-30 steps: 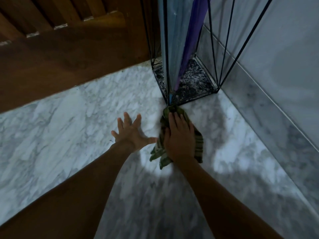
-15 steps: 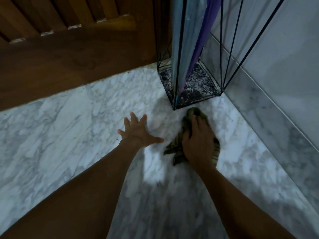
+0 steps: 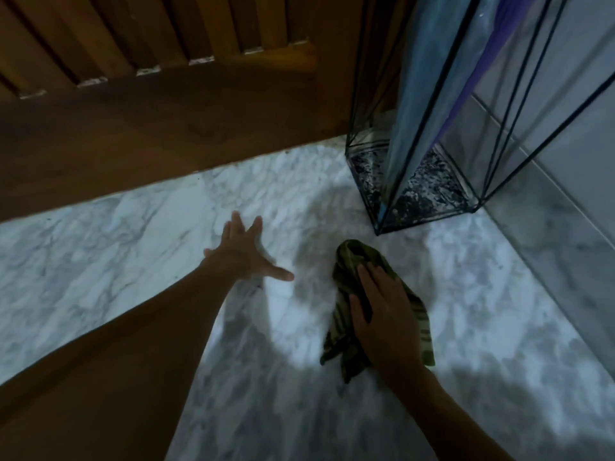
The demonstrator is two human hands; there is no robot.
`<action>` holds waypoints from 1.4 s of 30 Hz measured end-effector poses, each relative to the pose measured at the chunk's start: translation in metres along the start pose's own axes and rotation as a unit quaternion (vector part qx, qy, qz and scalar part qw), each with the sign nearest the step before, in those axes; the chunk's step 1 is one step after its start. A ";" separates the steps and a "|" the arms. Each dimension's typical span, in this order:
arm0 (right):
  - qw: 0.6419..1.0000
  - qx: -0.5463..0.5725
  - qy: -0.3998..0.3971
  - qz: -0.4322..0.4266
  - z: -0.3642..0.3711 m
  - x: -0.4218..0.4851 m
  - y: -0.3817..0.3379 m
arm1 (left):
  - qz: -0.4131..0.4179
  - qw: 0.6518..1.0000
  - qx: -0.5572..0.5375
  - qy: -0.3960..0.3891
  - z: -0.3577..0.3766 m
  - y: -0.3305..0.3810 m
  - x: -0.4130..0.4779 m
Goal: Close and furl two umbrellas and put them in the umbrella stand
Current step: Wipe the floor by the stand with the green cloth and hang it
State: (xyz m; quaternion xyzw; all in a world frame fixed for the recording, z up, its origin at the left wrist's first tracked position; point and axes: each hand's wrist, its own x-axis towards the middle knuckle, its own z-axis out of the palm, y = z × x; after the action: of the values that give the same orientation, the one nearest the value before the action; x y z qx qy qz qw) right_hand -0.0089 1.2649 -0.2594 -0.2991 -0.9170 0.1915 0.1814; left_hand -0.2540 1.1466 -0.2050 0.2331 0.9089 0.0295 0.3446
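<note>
nearest the camera, two bare forearms reach out over the white marble floor (image 3: 100, 254). the right hand (image 3: 386, 314) lies palm down on a crumpled green striped cloth (image 3: 342, 314), fingers together and flat, pressing the cloth to the floor rather than pinching it. the cloth sits near the front corner of the stand, not touching it. the left hand (image 3: 244, 254) is to the left of the cloth, apart from it, fingers spread wide and thumb stretched toward the cloth; whether the palm touches the floor cannot be told. farther on, in the corner where the floor meets the grey tiled wall (image 3: 565, 134), stands the black wire umbrella stand (image 3: 429, 219) with a dark speckled base. inside it, upright, are a furled pale blue umbrella (image 3: 419, 94) and, just behind it, a purple umbrella (image 3: 492, 38). beyond the floor's far edge is a brown slatted wooden door (image 3: 166, 104).
</note>
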 end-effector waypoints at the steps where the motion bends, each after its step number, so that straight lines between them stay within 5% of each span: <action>1: 1.000 0.005 -0.007 -0.013 0.006 0.011 -0.005 | -0.001 1.000 0.001 -0.012 0.000 -0.001 0.003; 7: 0.997 -0.005 -0.064 -0.035 0.043 0.128 -0.035 | -0.005 1.000 -0.001 -0.021 0.001 0.002 0.003; 13: 0.992 -0.048 -0.074 0.087 0.057 0.204 -0.059 | -0.007 0.999 0.011 -0.032 0.000 0.003 0.004; 20: 0.977 -0.059 -0.156 -0.131 0.060 0.220 -0.061 | -0.009 0.999 0.006 -0.030 -0.001 0.002 0.004; 28: 0.993 -0.070 -0.099 0.018 0.074 0.245 -0.064 | -0.012 1.000 0.000 -0.020 0.001 0.003 0.004; 34: 0.950 -0.002 -0.214 -0.226 0.069 0.225 -0.067 | -0.024 0.999 0.003 -0.037 -0.001 0.005 0.005; 39: 0.995 -0.028 -0.093 -0.004 0.055 0.194 -0.048 | -0.025 0.999 -0.006 -0.047 -0.005 0.007 0.003; 42: 0.997 -0.017 -0.061 -0.054 0.053 0.135 -0.052 | -0.034 0.999 -0.010 -0.039 -0.004 0.008 0.003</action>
State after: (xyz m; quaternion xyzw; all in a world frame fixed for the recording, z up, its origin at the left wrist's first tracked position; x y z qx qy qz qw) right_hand -0.1600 1.2968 -0.2519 -0.2404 -0.9442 0.1837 0.1300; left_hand -0.2550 1.1559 -0.2021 0.2001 0.9018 0.0178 0.3825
